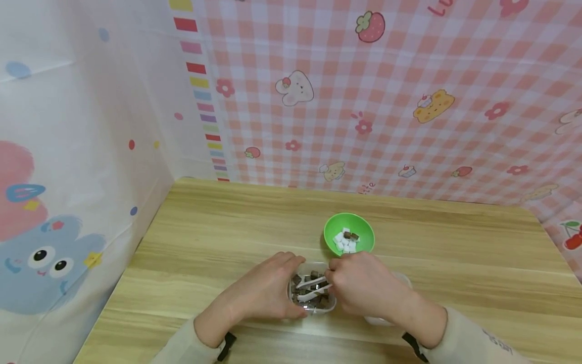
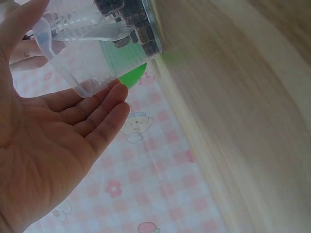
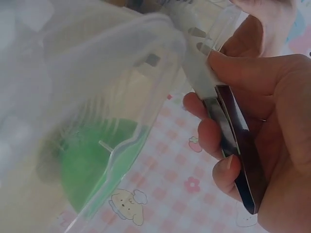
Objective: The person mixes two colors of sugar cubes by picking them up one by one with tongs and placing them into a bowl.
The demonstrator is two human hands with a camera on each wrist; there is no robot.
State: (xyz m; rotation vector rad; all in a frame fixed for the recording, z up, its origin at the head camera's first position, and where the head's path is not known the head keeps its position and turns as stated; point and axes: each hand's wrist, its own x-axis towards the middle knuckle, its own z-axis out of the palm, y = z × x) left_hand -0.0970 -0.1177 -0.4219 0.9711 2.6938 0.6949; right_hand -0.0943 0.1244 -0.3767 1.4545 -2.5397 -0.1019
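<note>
My left hand (image 1: 268, 285) holds a clear plastic container (image 2: 87, 73) at its sides, thumb near and fingers far. Dark brown cubes (image 1: 315, 274) lie inside it. In my right hand (image 1: 364, 283) I grip tongs (image 3: 238, 141) with a dark, shiny metal handle and pale tips. Those tips (image 1: 311, 294) reach down among the brown cubes, slightly apart; whether a cube sits between them I cannot tell. Just beyond my right hand stands a green bowl (image 1: 333, 222). It contains several white cubes (image 1: 338, 237) and a few brown cubes (image 1: 354, 236).
A second clear container (image 1: 378, 321) stands under my right forearm, mostly hidden; white cubes (image 3: 36, 14) show in it, blurred, in the right wrist view. The wooden table (image 1: 227, 222) meets a pink checked cloth (image 1: 327, 141) behind and a white printed cloth (image 1: 91, 151) at left.
</note>
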